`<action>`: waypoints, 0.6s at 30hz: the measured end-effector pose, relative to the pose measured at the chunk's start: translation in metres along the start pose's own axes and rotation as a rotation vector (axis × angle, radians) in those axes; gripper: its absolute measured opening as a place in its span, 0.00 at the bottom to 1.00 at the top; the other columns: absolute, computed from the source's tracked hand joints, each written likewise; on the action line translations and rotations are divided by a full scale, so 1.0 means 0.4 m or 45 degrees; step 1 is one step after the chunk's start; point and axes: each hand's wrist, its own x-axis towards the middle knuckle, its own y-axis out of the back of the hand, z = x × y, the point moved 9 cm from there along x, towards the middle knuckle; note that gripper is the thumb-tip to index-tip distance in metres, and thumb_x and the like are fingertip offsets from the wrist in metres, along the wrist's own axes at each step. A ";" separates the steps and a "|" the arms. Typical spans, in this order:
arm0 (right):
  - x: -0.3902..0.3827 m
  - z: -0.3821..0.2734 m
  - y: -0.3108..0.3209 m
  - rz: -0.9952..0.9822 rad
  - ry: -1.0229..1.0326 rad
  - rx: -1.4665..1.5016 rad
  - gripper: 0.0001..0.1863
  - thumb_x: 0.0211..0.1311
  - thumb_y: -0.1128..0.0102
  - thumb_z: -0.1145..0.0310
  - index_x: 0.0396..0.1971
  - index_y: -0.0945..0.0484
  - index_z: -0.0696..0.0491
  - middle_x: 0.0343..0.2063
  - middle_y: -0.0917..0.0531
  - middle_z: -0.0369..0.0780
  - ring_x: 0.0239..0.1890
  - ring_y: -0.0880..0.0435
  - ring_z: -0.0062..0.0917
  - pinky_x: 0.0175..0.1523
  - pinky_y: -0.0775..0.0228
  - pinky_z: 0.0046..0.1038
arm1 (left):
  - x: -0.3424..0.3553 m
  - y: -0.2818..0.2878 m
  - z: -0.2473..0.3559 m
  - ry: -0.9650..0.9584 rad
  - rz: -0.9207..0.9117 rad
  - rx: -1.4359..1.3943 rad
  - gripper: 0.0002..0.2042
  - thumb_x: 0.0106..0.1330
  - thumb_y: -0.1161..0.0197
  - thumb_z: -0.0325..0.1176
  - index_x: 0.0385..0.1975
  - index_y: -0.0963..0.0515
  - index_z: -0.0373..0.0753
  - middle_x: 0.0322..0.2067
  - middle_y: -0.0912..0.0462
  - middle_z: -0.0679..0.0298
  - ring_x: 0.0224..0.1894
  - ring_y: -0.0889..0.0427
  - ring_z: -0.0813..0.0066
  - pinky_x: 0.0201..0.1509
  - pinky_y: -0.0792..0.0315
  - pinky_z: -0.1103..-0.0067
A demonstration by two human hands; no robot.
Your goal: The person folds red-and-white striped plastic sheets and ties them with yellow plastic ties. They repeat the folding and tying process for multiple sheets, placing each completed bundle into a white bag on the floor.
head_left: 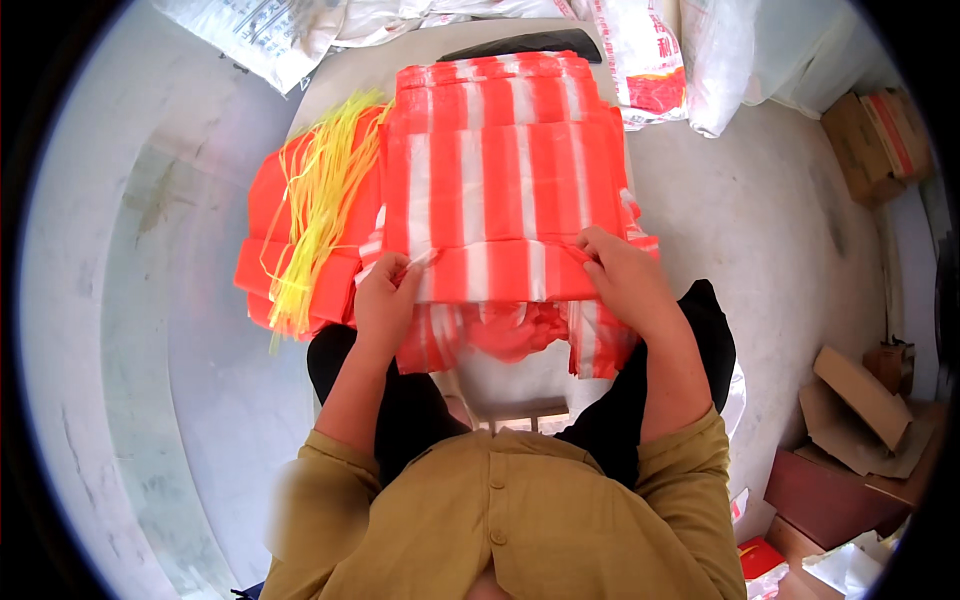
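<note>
A thick stack of red-and-white striped plastic bags [500, 185] lies in front of me, its near end hanging toward my lap. Across its near part runs a folded band of the striped plastic. My left hand [386, 300] pinches the band's left end between thumb and fingers. At the right end, my right hand [622, 278] grips the same fold with bent fingers. Left of the stack rests a bundle of thin yellow plastic strips [325, 190], lying over folded red plastic bags [262, 200].
The stack rests on a pale surface [420, 48] with a black flat item [530, 43] at its far end. White printed sacks [640, 60] line the back. A cardboard box [860, 150] stands at the right, an opened carton [855, 420] nearer.
</note>
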 end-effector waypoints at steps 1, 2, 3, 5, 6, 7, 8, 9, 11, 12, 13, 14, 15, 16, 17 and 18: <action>0.001 0.000 -0.001 0.020 0.016 -0.036 0.10 0.75 0.43 0.70 0.52 0.20 0.51 0.46 0.14 0.41 0.50 0.14 0.42 0.53 0.21 0.38 | 0.002 0.000 -0.001 0.036 0.005 0.006 0.11 0.75 0.34 0.38 0.42 0.20 0.36 0.31 0.15 0.58 0.34 0.15 0.67 0.41 0.24 0.71; -0.002 0.004 -0.005 0.019 0.051 -0.081 0.09 0.75 0.43 0.69 0.50 0.19 0.50 0.46 0.15 0.40 0.50 0.14 0.42 0.53 0.21 0.38 | 0.002 0.003 0.001 0.072 0.009 0.012 0.10 0.76 0.35 0.37 0.43 0.21 0.37 0.32 0.15 0.58 0.34 0.15 0.67 0.41 0.24 0.71; -0.007 0.010 -0.011 0.017 0.087 -0.127 0.08 0.75 0.43 0.69 0.48 0.18 0.50 0.46 0.15 0.40 0.50 0.14 0.42 0.52 0.21 0.39 | 0.002 0.004 0.000 0.109 0.014 0.018 0.09 0.76 0.35 0.36 0.44 0.22 0.37 0.32 0.15 0.58 0.34 0.16 0.67 0.41 0.24 0.71; -0.009 0.005 -0.018 0.007 0.130 -0.154 0.07 0.74 0.42 0.69 0.46 0.16 0.50 0.46 0.16 0.39 0.50 0.14 0.42 0.53 0.21 0.39 | 0.004 0.000 -0.039 0.110 -0.053 -0.068 0.07 0.76 0.37 0.34 0.44 0.23 0.38 0.35 0.14 0.58 0.35 0.16 0.68 0.42 0.24 0.72; -0.011 0.003 -0.019 0.002 0.131 -0.142 0.08 0.73 0.41 0.69 0.45 0.15 0.51 0.47 0.16 0.40 0.51 0.14 0.42 0.53 0.20 0.40 | 0.003 0.000 -0.059 0.110 -0.087 -0.111 0.06 0.76 0.38 0.32 0.44 0.23 0.38 0.36 0.14 0.59 0.36 0.16 0.68 0.43 0.24 0.72; -0.013 0.002 -0.018 -0.005 0.130 -0.131 0.08 0.73 0.40 0.69 0.45 0.15 0.51 0.48 0.16 0.40 0.51 0.14 0.41 0.54 0.20 0.40 | 0.000 0.002 -0.060 0.077 -0.122 -0.132 0.06 0.75 0.37 0.32 0.45 0.23 0.38 0.37 0.14 0.59 0.37 0.17 0.68 0.44 0.24 0.72; -0.017 -0.007 -0.015 -0.015 0.162 -0.128 0.09 0.71 0.38 0.68 0.47 0.14 0.52 0.50 0.17 0.40 0.52 0.14 0.41 0.54 0.20 0.40 | -0.006 0.004 -0.059 0.044 -0.156 -0.153 0.07 0.74 0.36 0.32 0.46 0.22 0.38 0.37 0.14 0.59 0.38 0.17 0.68 0.45 0.24 0.72; -0.023 -0.019 -0.009 -0.025 0.194 -0.125 0.11 0.70 0.35 0.68 0.48 0.14 0.52 0.51 0.18 0.40 0.53 0.14 0.40 0.55 0.20 0.39 | -0.013 0.003 -0.056 0.011 -0.190 -0.174 0.08 0.73 0.35 0.31 0.47 0.22 0.38 0.38 0.15 0.60 0.38 0.18 0.67 0.46 0.24 0.72; -0.036 -0.036 0.002 -0.038 0.250 -0.141 0.15 0.66 0.31 0.67 0.51 0.14 0.53 0.54 0.19 0.40 0.53 0.14 0.40 0.55 0.20 0.40 | -0.026 0.004 -0.019 -0.030 -0.295 -0.057 0.12 0.71 0.32 0.29 0.50 0.22 0.38 0.43 0.16 0.63 0.43 0.20 0.75 0.50 0.24 0.76; -0.043 -0.043 0.006 -0.046 0.275 -0.158 0.18 0.64 0.29 0.67 0.53 0.15 0.53 0.56 0.20 0.41 0.54 0.14 0.40 0.55 0.20 0.41 | -0.033 0.001 -0.005 -0.051 -0.347 0.001 0.14 0.70 0.31 0.29 0.52 0.22 0.38 0.46 0.17 0.64 0.45 0.21 0.78 0.52 0.25 0.78; -0.049 -0.052 0.008 -0.053 0.305 -0.173 0.20 0.62 0.28 0.67 0.54 0.16 0.53 0.57 0.21 0.41 0.54 0.14 0.41 0.55 0.19 0.42 | -0.040 0.008 0.008 -0.098 -0.316 0.026 0.16 0.68 0.29 0.28 0.53 0.21 0.38 0.48 0.17 0.63 0.47 0.20 0.75 0.54 0.24 0.77; -0.053 -0.056 0.008 -0.035 0.329 -0.186 0.22 0.61 0.26 0.67 0.55 0.16 0.54 0.58 0.21 0.42 0.54 0.14 0.41 0.55 0.19 0.41 | -0.048 0.014 0.021 -0.146 -0.286 0.050 0.18 0.66 0.27 0.28 0.54 0.21 0.38 0.49 0.16 0.61 0.48 0.19 0.72 0.56 0.24 0.75; -0.056 -0.058 0.004 -0.017 0.352 -0.199 0.24 0.59 0.25 0.68 0.56 0.16 0.54 0.58 0.21 0.42 0.55 0.14 0.41 0.55 0.19 0.41 | -0.055 0.019 0.035 -0.194 -0.256 0.074 0.20 0.64 0.26 0.28 0.55 0.21 0.38 0.51 0.16 0.59 0.50 0.18 0.69 0.57 0.24 0.73; -0.059 -0.059 0.002 0.004 0.372 -0.216 0.26 0.58 0.24 0.68 0.57 0.17 0.54 0.58 0.22 0.43 0.55 0.14 0.41 0.56 0.19 0.41 | -0.057 0.019 0.045 -0.212 -0.251 0.129 0.21 0.62 0.25 0.27 0.56 0.21 0.38 0.51 0.16 0.58 0.50 0.17 0.65 0.58 0.24 0.71; -0.060 -0.060 0.003 0.033 0.385 -0.216 0.26 0.57 0.24 0.70 0.57 0.17 0.54 0.58 0.22 0.43 0.55 0.15 0.41 0.55 0.19 0.41 | -0.060 0.019 0.058 -0.230 -0.246 0.184 0.22 0.61 0.25 0.27 0.56 0.20 0.38 0.51 0.16 0.56 0.51 0.17 0.61 0.58 0.24 0.69; -0.061 -0.062 0.003 0.063 0.398 -0.216 0.26 0.56 0.24 0.71 0.57 0.17 0.54 0.57 0.21 0.44 0.55 0.15 0.42 0.55 0.19 0.41 | -0.062 0.019 0.069 -0.248 -0.240 0.239 0.23 0.59 0.24 0.27 0.56 0.20 0.38 0.51 0.16 0.54 0.52 0.17 0.57 0.58 0.23 0.67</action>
